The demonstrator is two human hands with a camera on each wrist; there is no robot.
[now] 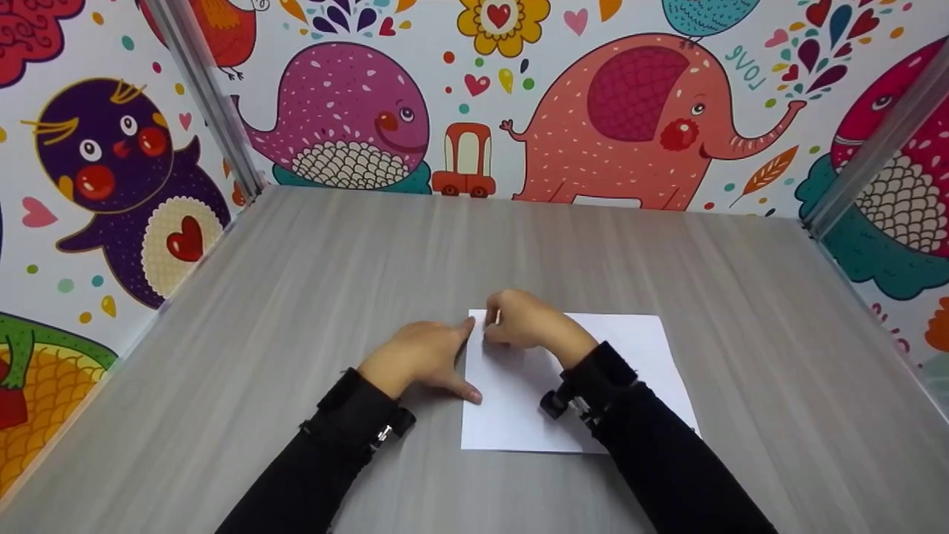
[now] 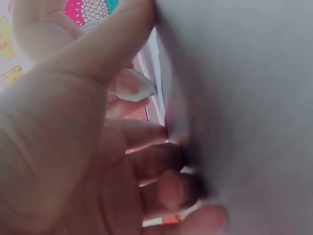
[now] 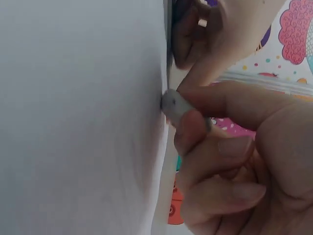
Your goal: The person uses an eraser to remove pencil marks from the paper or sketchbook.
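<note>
A white sheet of paper (image 1: 526,408) lies flat on the table, with both hands at its left side. My left hand (image 1: 424,354) rests on the left edge, its thumb and fingers spread and touching the paper. Over the sheet's upper left part, my right hand (image 1: 528,322) pinches a small whitish eraser (image 3: 177,106) between thumb and fingers. In the right wrist view the eraser's smudged end meets the paper. The left wrist view also catches the eraser (image 2: 139,87) beyond the left thumb. From the head view it is mostly hidden by the right hand's fingers.
The wood-grain table (image 1: 356,252) spreads around the sheet. Panels with cartoon animals (image 1: 623,133) stand along its back and sides, joined by metal corner posts (image 1: 211,96). Black straps with small cameras (image 1: 604,378) sit on both wrists; the right forearm covers part of the sheet.
</note>
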